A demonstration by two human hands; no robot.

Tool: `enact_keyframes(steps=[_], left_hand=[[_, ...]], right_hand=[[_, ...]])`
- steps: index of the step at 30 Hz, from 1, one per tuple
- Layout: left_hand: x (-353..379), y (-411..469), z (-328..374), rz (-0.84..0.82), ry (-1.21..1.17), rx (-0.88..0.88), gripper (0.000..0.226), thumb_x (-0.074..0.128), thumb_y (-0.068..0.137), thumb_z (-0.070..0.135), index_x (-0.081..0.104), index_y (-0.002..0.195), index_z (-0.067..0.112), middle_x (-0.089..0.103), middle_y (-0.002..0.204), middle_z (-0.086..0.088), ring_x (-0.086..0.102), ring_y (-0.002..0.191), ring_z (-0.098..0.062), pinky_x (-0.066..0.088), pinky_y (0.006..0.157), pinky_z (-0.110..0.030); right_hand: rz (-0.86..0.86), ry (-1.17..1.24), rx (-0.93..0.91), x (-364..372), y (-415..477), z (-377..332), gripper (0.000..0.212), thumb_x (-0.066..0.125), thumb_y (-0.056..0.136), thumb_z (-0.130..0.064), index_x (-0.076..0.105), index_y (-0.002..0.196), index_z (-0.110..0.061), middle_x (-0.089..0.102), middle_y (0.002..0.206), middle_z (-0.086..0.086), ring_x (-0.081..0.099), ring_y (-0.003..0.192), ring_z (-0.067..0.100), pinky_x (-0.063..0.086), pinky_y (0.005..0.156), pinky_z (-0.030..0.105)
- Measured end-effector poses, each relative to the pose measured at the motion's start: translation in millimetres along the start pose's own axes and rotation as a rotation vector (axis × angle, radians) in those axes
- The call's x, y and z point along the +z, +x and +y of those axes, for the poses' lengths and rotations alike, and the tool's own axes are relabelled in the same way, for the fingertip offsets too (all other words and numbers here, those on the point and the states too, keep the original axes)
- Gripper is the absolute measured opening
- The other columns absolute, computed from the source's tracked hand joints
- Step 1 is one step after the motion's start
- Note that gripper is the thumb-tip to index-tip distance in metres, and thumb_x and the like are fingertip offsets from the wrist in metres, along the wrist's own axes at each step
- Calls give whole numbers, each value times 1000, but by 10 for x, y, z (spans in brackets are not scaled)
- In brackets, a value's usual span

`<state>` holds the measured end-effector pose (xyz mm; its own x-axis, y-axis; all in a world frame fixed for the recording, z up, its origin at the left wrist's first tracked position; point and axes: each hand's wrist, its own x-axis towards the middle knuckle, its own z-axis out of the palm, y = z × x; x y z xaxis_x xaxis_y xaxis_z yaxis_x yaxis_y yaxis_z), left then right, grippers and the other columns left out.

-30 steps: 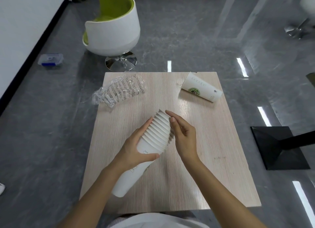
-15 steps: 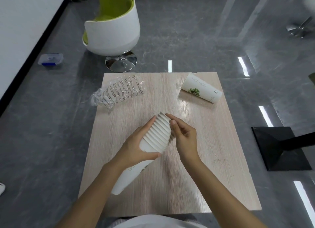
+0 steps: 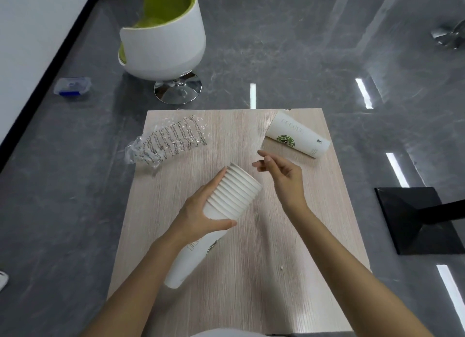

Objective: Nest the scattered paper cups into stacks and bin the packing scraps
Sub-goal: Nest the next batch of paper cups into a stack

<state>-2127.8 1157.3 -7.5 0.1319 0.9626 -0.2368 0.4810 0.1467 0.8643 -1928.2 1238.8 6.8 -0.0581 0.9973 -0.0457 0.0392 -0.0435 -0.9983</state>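
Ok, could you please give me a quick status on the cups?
Left grip holds the stack. Right grip open, empty. One cup loose, far right. Wrapper not binned.

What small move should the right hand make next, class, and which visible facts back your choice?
Probably reach the right hand to the loose cup lying on its side near the far right corner of the table. That hand is empty and hovers close to it, while the left hand grips the nested stack, its open end free to receive another cup.
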Motion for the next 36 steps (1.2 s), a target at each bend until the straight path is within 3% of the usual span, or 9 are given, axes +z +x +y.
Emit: enact_keyframes(steps=[4, 7, 9, 11, 14, 18, 23, 29, 36], left_hand=[[2, 131, -33, 2, -15, -15, 109, 89, 63, 38, 19, 142, 66, 37, 139, 36, 42, 125, 10, 38, 99, -20], [2, 233, -48, 5, -20, -30, 109, 90, 66, 32, 19, 142, 65, 37, 138, 37, 41, 123, 14, 37, 96, -15], [-2, 299, -54, 1, -23, -43, 109, 90, 66, 32, 20, 143, 64, 37, 139, 37, 41, 123, 14, 37, 96, -15], [-12, 360, -63, 2, -28, -55, 109, 90, 65, 31, 21, 142, 65, 36, 137, 41, 40, 122, 18, 37, 95, -12], [-27, 433, -77, 2, -46, -72, 108, 90, 66, 29, 21, 142, 65, 34, 137, 43, 39, 120, 22, 36, 92, -8], [-33, 504, -96, 4, -61, -97, 107, 89, 67, 25, 21, 140, 63, 34, 132, 48, 39, 116, 26, 38, 85, 0], [-22, 547, -140, -1, -72, -113, 107, 90, 67, 25, 23, 141, 63, 34, 134, 50, 40, 120, 21, 38, 87, -2], [-20, 563, -168, -6, -69, -112, 107, 89, 67, 26, 22, 143, 60, 32, 134, 51, 40, 120, 21, 37, 88, 0], [-23, 535, -188, 2, -89, -107, 108, 89, 67, 23, 23, 146, 55, 35, 140, 43, 40, 124, 18, 38, 94, -7]], right_hand=[[19, -180, -23, -161, 365, 154, 21, 54, 95, -14, 69, 110, -12, 73, 89, 2, 67, 87, 15, 53, 87, 34], [-21, -391, -83, -237, 589, 193, 23, 56, 94, -18, 68, 113, -16, 69, 100, -10, 63, 95, 5, 49, 91, 25], [-26, -518, -136, -283, 747, 192, 26, 56, 93, -17, 66, 117, -15, 68, 108, -6, 61, 102, 11, 43, 90, 20], [-26, -682, -203, -331, 936, 213, 31, 58, 91, -17, 63, 122, -14, 64, 118, 2, 55, 110, 19, 40, 94, 25], [-36, -937, -237, -376, 1240, 267, 49, 64, 87, -23, 51, 134, -18, 46, 138, 10, 40, 126, 29, 38, 102, 45], [-133, -1226, -90, -383, 1557, 355, 79, 70, 82, -35, 26, 147, -25, 15, 155, 16, 16, 141, 34, 23, 109, 53], [-193, -1360, -13, -384, 1727, 509, 85, 70, 81, -36, 17, 147, -31, 17, 152, 16, 22, 137, 38, 20, 108, 57], [-123, -1379, -89, -373, 1739, 587, 79, 65, 77, -8, 27, 143, -28, 27, 146, 15, 32, 128, 38, 23, 106, 53], [-129, -1331, -172, -367, 1604, 560, 71, 71, 77, -26, 34, 138, -28, 34, 140, 12, 40, 119, 35, 28, 100, 48]])
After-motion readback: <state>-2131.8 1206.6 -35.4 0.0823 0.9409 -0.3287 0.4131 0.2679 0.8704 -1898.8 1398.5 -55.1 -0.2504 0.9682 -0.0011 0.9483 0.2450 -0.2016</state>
